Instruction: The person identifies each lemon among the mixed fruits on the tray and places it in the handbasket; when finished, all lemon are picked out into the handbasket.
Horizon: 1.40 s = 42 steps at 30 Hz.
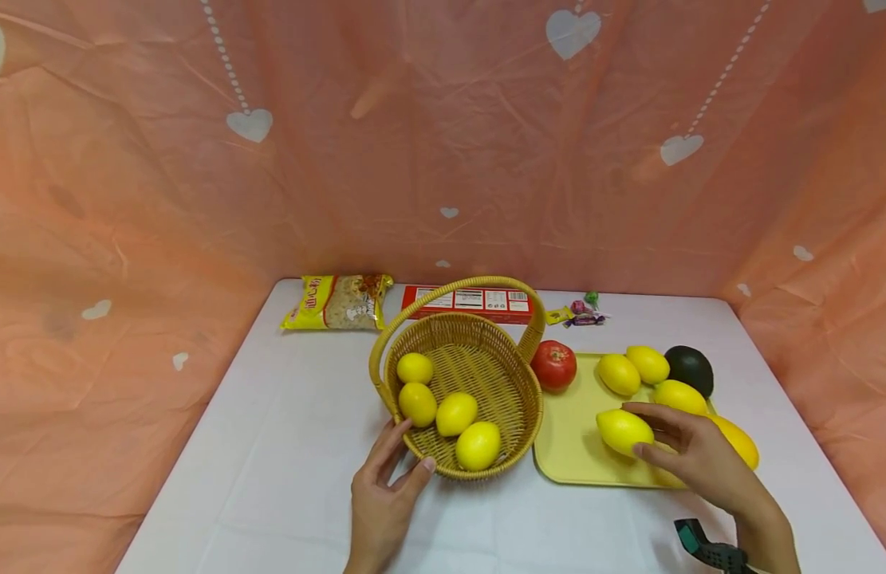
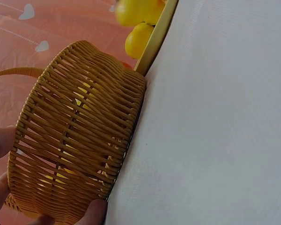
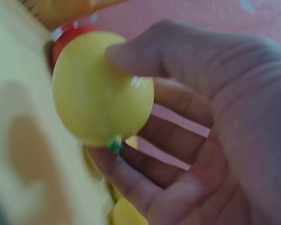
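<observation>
A round wicker basket (image 1: 489, 367) with a tall arched handle holds several lemons (image 1: 457, 414) along its left and front side. My left hand (image 1: 385, 498) grips the basket's front-left rim, thumb and fingers set apart on the woven wall, as the left wrist view also shows. Over the yellow tray (image 1: 572, 446) my right hand (image 1: 701, 458) pinches a lemon (image 1: 624, 432) between thumb and fingers. In the right wrist view this lemon (image 3: 100, 93) has a small green stem end, and its shadow falls on the tray.
More lemons (image 1: 619, 375), a dark avocado (image 1: 690, 371) and a mango-like yellow fruit (image 1: 737, 442) lie on the tray's right part. A red pomegranate (image 1: 553, 367) sits between basket and tray. Behind stand a yellow food bag (image 1: 342, 303), a red box (image 1: 510, 301) and wrapped candies (image 1: 584, 319).
</observation>
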Available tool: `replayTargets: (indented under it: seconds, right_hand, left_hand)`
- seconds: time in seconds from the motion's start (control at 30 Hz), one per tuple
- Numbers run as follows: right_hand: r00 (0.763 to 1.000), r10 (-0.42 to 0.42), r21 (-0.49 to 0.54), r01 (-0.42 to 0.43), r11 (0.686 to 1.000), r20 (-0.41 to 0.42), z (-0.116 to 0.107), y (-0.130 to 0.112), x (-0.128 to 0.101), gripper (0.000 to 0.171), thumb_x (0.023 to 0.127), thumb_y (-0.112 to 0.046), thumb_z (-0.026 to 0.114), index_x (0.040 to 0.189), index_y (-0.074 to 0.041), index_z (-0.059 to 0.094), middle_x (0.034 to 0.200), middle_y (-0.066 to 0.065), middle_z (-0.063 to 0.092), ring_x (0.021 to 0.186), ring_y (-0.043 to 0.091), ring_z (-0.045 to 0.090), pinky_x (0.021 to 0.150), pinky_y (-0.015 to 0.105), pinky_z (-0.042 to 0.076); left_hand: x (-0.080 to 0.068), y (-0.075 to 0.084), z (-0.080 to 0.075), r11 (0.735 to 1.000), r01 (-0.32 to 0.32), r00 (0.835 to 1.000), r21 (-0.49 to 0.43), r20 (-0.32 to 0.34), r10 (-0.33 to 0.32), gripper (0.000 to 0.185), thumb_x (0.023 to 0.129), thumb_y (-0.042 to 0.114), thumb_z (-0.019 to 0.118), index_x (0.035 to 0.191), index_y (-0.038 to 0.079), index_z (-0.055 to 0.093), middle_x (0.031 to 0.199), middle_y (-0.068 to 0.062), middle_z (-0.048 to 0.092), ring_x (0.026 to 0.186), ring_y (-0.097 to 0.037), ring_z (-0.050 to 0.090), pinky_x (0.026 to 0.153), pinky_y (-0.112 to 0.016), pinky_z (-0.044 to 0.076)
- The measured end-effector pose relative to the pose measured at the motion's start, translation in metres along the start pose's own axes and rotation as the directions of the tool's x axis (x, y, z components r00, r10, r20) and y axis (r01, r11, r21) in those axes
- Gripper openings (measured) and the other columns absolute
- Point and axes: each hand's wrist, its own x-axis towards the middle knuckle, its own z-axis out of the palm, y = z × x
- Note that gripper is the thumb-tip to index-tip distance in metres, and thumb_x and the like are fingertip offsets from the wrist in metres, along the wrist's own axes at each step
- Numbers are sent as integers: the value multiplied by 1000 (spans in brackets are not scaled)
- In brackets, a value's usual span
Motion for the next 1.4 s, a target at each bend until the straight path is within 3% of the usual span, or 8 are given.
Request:
replayTargets:
  seconds: [0.1,0.2,0.4,0.53,0.67,0.87,1.13,1.4]
  right_hand:
    - [993,-114,88,113,990,15,-4,-11,7,47,98,-6,83,143,-3,70,136,-6,75,117,-6,69,98,8,56]
    - [979,-201,155,193,969,42,-6,-23,17,48,97,1,80,143,-5,69,135,-11,75,118,3,72,101,13,58]
    - [958,-251,190,223,956,137,0,-46,39,47,99,-4,80,143,-16,71,134,-1,74,115,12,73,99,22,64]
    - [925,-306,256,246,935,226,11,-55,55,45,100,-3,78,144,-13,71,136,6,73,118,14,74,100,26,64]
    - [887,-364,272,290,918,283,22,-62,71,44,101,-5,78,144,-12,70,137,5,74,119,15,73,105,24,61]
    - [867,-366,207,310,928,339,40,-73,86,42,99,-12,81,140,-18,73,135,-2,76,121,17,72,110,26,59]
    - [843,-344,103,333,937,414,65,-88,98,44,93,-11,81,137,-16,77,136,-3,77,126,18,69,110,31,59]
    - [798,-320,175,268,947,510,87,-100,103,44,92,-17,88,134,-20,79,131,-8,78,114,12,69,103,32,63]
  left_hand:
    - [0,0,0,1000,4,1000,2,-2,-4,59,94,0,85,149,6,66,172,-23,41,147,-49,53,104,-32,61]
    - [0,0,0,1000,5,1000,3,0,-5,58,94,1,85,149,6,66,172,-23,41,147,-49,53,104,-31,61]
    - [0,0,0,1000,4,1000,0,4,-4,58,94,0,85,149,6,66,172,-23,41,147,-49,53,103,-30,61]
    - [0,0,1,1000,7,1000,2,6,-7,58,94,0,84,149,6,66,172,-24,41,147,-49,54,105,-35,61]
    - [0,0,1,1000,3,1000,3,0,-3,58,94,0,85,149,5,66,171,-24,42,146,-49,54,104,-36,61]
    - [0,1,1,1000,0,1000,1,-4,0,58,94,-1,85,149,5,66,171,-23,42,146,-48,54,103,-32,61]
    - [0,3,1,1000,11,1000,27,-4,-11,58,95,0,84,149,7,67,171,-23,43,146,-49,55,105,-39,61]
    - [0,2,1,999,11,1000,32,-10,-11,57,95,5,86,149,9,68,171,-22,43,147,-48,54,107,-41,61]
